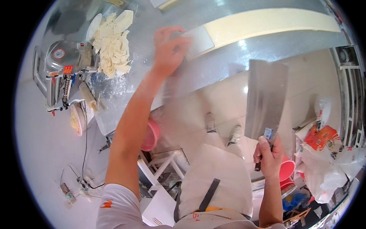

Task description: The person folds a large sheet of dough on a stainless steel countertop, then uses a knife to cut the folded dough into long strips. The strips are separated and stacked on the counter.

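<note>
My right hand (268,156) grips the dark handle of a broad steel knife (266,97). Its wide blade points away from me over the floor beside the worktable, and a small label sticks near the handle. My left hand (171,47), blurred, is over the metal worktable (143,86) with its fingers curled. At its fingertips is a flat grey rectangular plate (201,41), which covers the near-left end of a long pale dough sheet (266,21). Blur hides whether the fingers hold the plate.
A heap of dough pieces (115,45) lies at the table's left, beside a metal dough-rolling machine (67,58) and a rolling pin (88,94). Below are a pink basin (151,136), a white stool frame (163,169) and power cords (85,160). Plastic bags (326,169) sit at right.
</note>
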`<state>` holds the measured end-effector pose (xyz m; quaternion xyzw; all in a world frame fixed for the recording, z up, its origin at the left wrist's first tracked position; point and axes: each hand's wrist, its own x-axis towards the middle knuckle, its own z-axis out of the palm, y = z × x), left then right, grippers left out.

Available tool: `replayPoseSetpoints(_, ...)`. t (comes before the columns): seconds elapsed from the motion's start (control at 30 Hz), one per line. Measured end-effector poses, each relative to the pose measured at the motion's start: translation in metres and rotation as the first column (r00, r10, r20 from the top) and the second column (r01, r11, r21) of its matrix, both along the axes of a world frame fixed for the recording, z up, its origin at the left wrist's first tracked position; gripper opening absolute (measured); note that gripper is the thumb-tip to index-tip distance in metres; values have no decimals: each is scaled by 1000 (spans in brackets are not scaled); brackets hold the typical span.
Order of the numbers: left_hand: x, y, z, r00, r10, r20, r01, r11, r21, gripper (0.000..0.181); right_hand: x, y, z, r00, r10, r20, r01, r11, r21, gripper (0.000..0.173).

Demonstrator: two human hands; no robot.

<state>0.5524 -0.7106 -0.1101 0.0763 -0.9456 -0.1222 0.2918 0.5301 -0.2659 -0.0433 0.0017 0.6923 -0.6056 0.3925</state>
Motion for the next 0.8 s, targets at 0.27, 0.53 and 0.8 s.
replayPoseSetpoints(0.27, -81, -53, 53, 699, -435, 567, 122, 854, 506, 22, 38, -56, 69, 675, 625, -391, -411, 759, 505, 21)
replayPoseSetpoints(0.53, -148, -33, 74, 248, -342, 906, 312, 914, 260, 26, 43, -204, 41, 400, 771, -495, -342, 627, 700, 12)
replayPoseSetpoints(0.8, -138, -35, 84, 298, -428, 853, 275, 894, 353, 37, 9, -262, 34, 395, 766, -507, -233, 618, 751, 12)
